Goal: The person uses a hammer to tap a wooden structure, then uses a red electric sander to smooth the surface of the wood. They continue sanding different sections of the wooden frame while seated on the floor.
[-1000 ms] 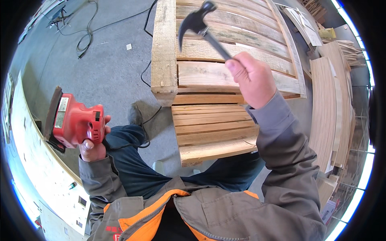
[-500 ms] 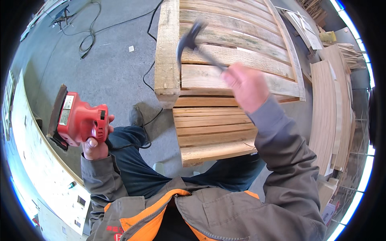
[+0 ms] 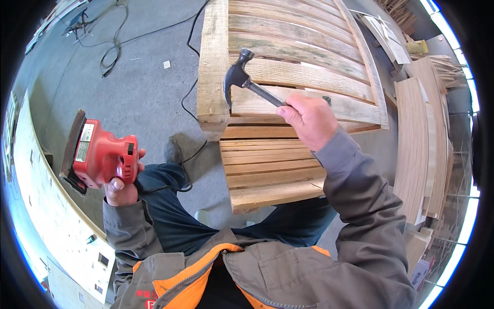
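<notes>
My right hand point(image 3: 310, 119) is wrapped round the handle of a claw hammer point(image 3: 263, 94). The hammer's dark head, claw pointing toward me, is over the near left corner of a slatted wooden frame point(image 3: 303, 97); whether it touches the wood I cannot tell. Off to the left, my left hand point(image 3: 123, 190) grips a red electric sander point(image 3: 107, 154), held up in the air with its flat dark pad facing left. Below the frame's near side, a stack of wooden boards point(image 3: 272, 167) lies between my legs.
A black cable point(image 3: 189, 98) runs along the floor left of the frame and past my foot. More cable lies coiled point(image 3: 110, 59) farther off. A long pale panel point(image 3: 46, 180) stands at the far left. Wood sheets point(image 3: 414, 149) are stacked on the right.
The hammer was blurred in motion and its head farther up; now it is sharp and lower. My right hand has come slightly left and nearer. My left hand and the sander stay almost still.
</notes>
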### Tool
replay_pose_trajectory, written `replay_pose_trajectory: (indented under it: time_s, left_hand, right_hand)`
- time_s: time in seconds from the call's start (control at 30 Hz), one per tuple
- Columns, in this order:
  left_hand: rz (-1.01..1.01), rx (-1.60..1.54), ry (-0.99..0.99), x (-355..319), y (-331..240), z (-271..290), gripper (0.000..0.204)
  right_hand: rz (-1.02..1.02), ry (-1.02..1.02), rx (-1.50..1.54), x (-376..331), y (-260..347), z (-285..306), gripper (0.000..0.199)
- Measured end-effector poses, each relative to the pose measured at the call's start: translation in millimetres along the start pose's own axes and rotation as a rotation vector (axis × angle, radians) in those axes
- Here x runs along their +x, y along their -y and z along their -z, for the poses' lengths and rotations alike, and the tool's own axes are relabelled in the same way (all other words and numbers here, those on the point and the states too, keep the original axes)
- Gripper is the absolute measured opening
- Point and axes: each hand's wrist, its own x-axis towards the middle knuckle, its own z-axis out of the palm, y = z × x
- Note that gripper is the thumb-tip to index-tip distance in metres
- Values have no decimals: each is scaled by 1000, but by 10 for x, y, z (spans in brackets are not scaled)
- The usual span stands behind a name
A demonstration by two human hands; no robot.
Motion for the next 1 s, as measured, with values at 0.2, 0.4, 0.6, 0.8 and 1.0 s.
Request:
replay_pose_trajectory:
  time_s: [0.2, 0.4, 0.6, 0.8, 1.0]
  left_hand:
    - [-12, 11, 14, -12, 1, 11, 117]
    - [-8, 2, 7, -1, 29, 15, 117]
    - [-13, 42, 10, 2, 13, 5, 120]
    - [-19, 9, -21, 3, 9, -16, 120]
    - [1, 41, -2, 21, 2, -84, 118]
  right_hand:
    - [-179, -165, 221, 227, 178, 209, 33]
    - [9, 20, 8, -8, -14, 4, 27]
    - [-181, -125, 83, 203, 130, 362, 35]
    - [-245, -102, -87, 499, -931, 885, 32]
    - [-328, 48, -334, 605, -2171, 1152, 28]
